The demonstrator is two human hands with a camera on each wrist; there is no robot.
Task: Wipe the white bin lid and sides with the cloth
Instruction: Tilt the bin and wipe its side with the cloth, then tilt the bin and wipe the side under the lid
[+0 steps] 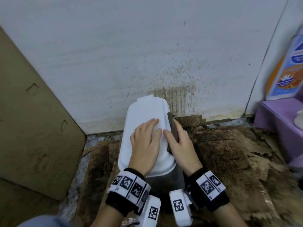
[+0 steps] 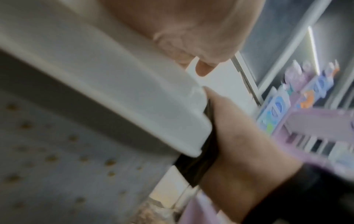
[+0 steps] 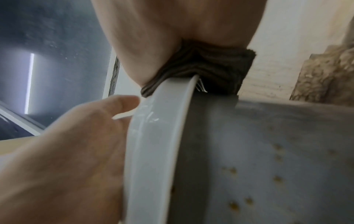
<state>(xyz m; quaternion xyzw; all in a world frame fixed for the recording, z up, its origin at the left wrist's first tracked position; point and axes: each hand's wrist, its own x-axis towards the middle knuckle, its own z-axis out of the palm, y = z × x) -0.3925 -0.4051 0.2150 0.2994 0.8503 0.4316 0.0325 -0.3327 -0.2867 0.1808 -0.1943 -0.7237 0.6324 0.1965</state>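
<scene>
The white bin lid (image 1: 147,110) tops a grey bin body (image 1: 165,179) standing against the wall. My left hand (image 1: 146,141) lies flat on the lid, fingers straight. My right hand (image 1: 177,140) holds a dark brown cloth (image 1: 172,126) against the lid's right edge, thumb on top and fingers down the side. In the right wrist view the cloth (image 3: 210,72) is folded over the lid rim (image 3: 157,136) under the palm, and the bin side (image 3: 268,166) carries brown spots. In the left wrist view the cloth (image 2: 199,160) sits between the right hand (image 2: 239,144) and the lid's corner (image 2: 134,106).
A large cardboard sheet (image 1: 32,112) leans at the left. The wall (image 1: 173,95) behind the bin is stained brown. Dirty, torn cardboard (image 1: 221,148) covers the floor to the right. A purple shelf (image 1: 278,122) with a bottle (image 1: 287,71) stands at the far right.
</scene>
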